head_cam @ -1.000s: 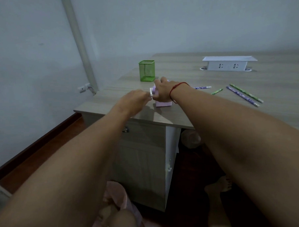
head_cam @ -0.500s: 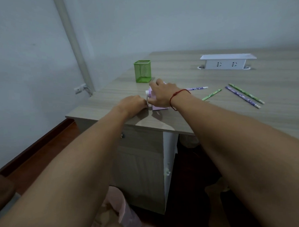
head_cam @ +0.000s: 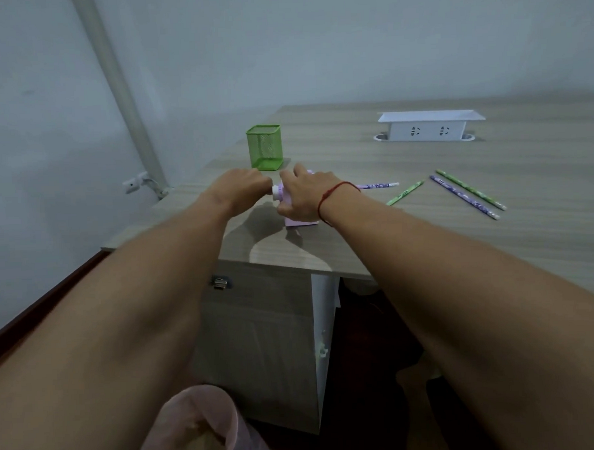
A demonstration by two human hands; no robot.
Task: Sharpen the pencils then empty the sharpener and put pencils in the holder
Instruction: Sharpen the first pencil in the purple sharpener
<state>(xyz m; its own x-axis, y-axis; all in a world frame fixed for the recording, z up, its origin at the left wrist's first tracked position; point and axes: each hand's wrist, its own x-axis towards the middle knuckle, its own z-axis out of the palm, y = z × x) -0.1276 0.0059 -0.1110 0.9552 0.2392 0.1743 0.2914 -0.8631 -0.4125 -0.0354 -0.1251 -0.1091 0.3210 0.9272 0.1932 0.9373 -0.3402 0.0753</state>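
A lilac pencil sharpener (head_cam: 300,221) stands near the desk's front left corner. My right hand (head_cam: 304,195), with a red thread at the wrist, is closed over its top. My left hand (head_cam: 243,188) is closed at the sharpener's left end, over its white crank part (head_cam: 275,191); what the fingers hold is hidden. A purple pencil (head_cam: 377,186) sticks out to the right behind my right hand. A short green pencil (head_cam: 405,193), a long purple pencil (head_cam: 464,197) and a long green pencil (head_cam: 471,190) lie further right. The green mesh holder (head_cam: 265,151) stands empty just behind my hands.
A white socket box (head_cam: 429,125) sits at the back of the wooden desk (head_cam: 426,246). A bin lined with a pink bag (head_cam: 199,429) stands on the floor below the desk's front edge. A grey pipe (head_cam: 119,93) runs down the wall on the left.
Both hands stay at the sharpener. The left hand has shifted slightly at its left end. The camera has tilted, so the bin shows more.
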